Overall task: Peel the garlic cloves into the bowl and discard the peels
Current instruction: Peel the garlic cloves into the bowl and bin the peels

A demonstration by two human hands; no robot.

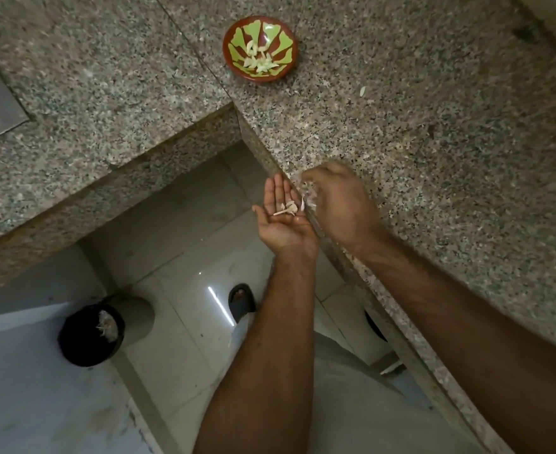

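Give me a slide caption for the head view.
Right hand sweeps peels off counter into left palm.

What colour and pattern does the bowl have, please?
Reddish-brown bowl with light green leaf-like patches, head view.

The light around me is dim and warm, with no hard shadows on the granite counter (434, 142). The one strong glare is a thin white streak mirrored in the glossy floor tiles (185, 257) at lower centre of the frame. Under the counter's edge the space falls into murky shade, and the black bin (91, 335) at lower left is almost featureless. My right hand (339, 208) is smeared by motion blur at the fingers; my left hand (283, 221) is sharper. The wide lens bends the counter edges, most at the frame's borders, and the corners look soft and grainy.
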